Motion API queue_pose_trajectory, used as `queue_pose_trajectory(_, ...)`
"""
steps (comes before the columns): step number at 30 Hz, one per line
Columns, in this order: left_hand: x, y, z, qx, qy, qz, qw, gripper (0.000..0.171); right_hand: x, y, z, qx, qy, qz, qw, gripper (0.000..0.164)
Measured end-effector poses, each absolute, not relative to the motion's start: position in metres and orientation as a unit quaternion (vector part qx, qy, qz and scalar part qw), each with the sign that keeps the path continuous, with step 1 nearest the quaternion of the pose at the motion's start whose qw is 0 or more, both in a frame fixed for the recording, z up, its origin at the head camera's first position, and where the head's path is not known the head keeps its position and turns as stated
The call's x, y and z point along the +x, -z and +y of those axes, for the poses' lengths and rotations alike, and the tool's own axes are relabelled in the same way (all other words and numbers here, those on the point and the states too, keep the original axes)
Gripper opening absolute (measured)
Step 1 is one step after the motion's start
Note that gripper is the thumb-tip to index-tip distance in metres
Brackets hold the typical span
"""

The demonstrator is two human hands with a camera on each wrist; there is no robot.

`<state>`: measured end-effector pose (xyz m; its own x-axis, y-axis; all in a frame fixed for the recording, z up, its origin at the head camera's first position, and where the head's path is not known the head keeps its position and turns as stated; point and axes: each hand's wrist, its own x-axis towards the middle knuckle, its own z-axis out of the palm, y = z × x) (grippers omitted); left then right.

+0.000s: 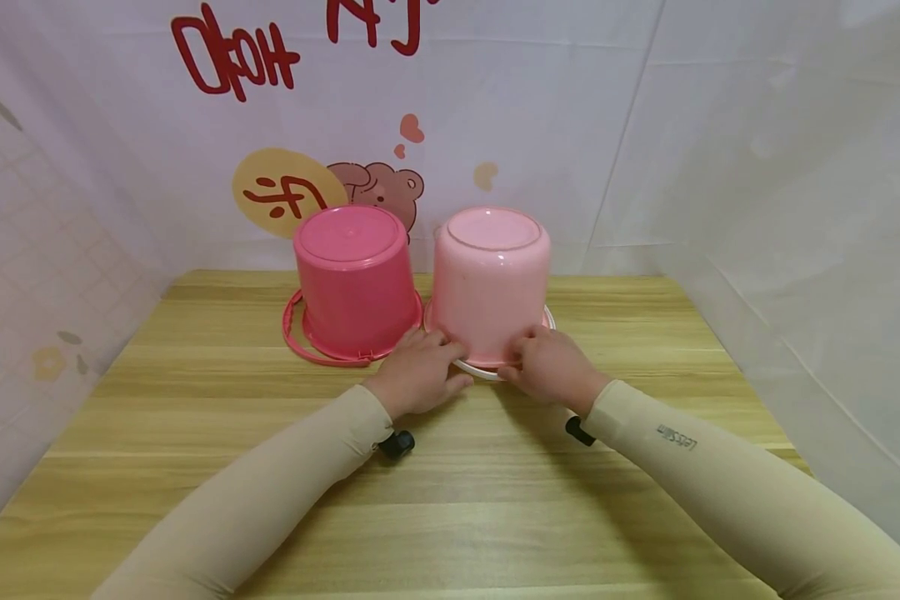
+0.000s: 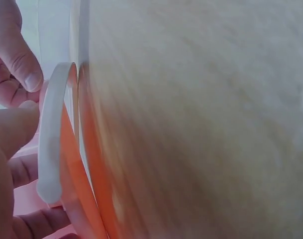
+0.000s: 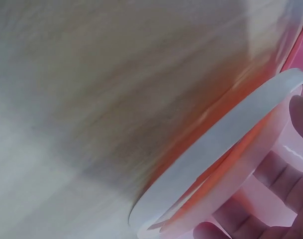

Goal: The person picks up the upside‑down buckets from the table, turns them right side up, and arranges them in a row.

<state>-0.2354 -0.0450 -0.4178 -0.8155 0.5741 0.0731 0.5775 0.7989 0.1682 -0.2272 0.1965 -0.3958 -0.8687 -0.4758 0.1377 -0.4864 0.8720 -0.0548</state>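
A pale pink bucket (image 1: pixel 489 283) stands upside down on the wooden table, its base facing up. Its white handle (image 1: pixel 480 372) lies around the front of the rim. At the rim's front left, my left hand (image 1: pixel 417 372) grips the bucket, fingers against its wall. My right hand (image 1: pixel 553 363) holds the front right of the rim with bent fingers. Seen from the right wrist, the white handle (image 3: pixel 211 144) runs along the rim beside the fingers (image 3: pixel 278 174). From the left wrist, the thumb (image 2: pixel 14 124) lies close to the handle (image 2: pixel 51 134).
A darker pink bucket (image 1: pixel 356 287), also upside down, stands close by on the left. Its pink handle (image 1: pixel 300 350) lies out on the table (image 1: pixel 450 517). A printed white curtain (image 1: pixel 555 108) hangs behind, with more white cloth at both sides.
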Motion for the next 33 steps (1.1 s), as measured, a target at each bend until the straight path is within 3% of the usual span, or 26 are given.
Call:
queue_pose_trajectory(11,-0.235,0.413,-0.045,-0.315,0.119,-0.939,0.075,0.020,-0.223,0.385,0.195,0.239,-0.066,-0.965,0.082,0.034)
queue_pose_trajectory(33,-0.234,0.403,-0.048,-0.292,0.178,-0.931,0.126,0.021,-0.219,0.375,0.191,0.218,-0.075,-0.967,0.108,0.030)
